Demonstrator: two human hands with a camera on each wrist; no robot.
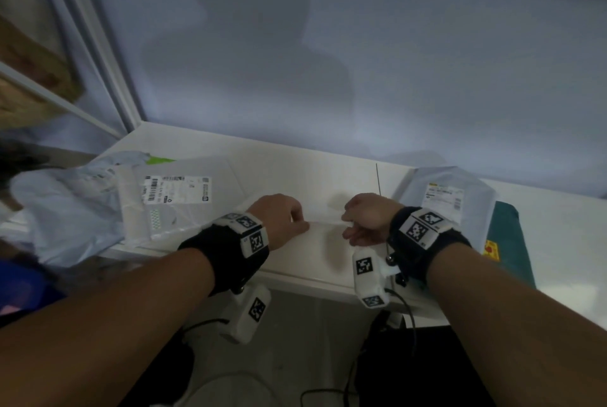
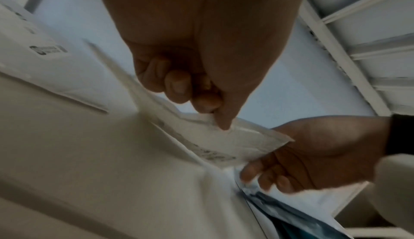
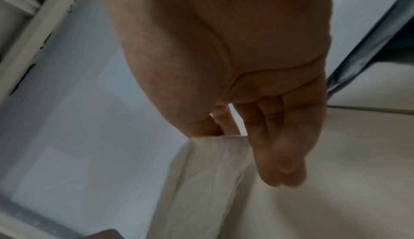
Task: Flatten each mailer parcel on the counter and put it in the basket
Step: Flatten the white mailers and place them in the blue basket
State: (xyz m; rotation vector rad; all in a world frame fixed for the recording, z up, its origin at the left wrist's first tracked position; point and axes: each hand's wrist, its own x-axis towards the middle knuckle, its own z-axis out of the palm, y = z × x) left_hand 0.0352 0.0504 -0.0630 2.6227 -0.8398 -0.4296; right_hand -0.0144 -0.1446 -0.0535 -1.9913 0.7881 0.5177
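Left hand (image 1: 279, 219) and right hand (image 1: 368, 219) pinching opposite ends of white mailer (image 2: 226, 140), fingers curled, thumbs on top; held taut just above counter (image 1: 295, 176) near edge. Forearms reaching in parallel from near side, wrists level. Labelled mailers lying left (image 1: 164, 199) and right (image 1: 450, 193).

Head view: dim, cool bluish cast. Broad soft shadows on the wall (image 1: 295, 55) from 10 to 1 o'clock; counter (image 1: 295, 176) is the brightest zone, centre. Forearms at 5 and 7 o'clock dark, underexposed. Edges bowed by the wide lens; motion blur at 9 o'clock. Both wrist views: dim, soft focus, near skin blurred at 12 o'clock, streaked smear toward 7 o'clock.
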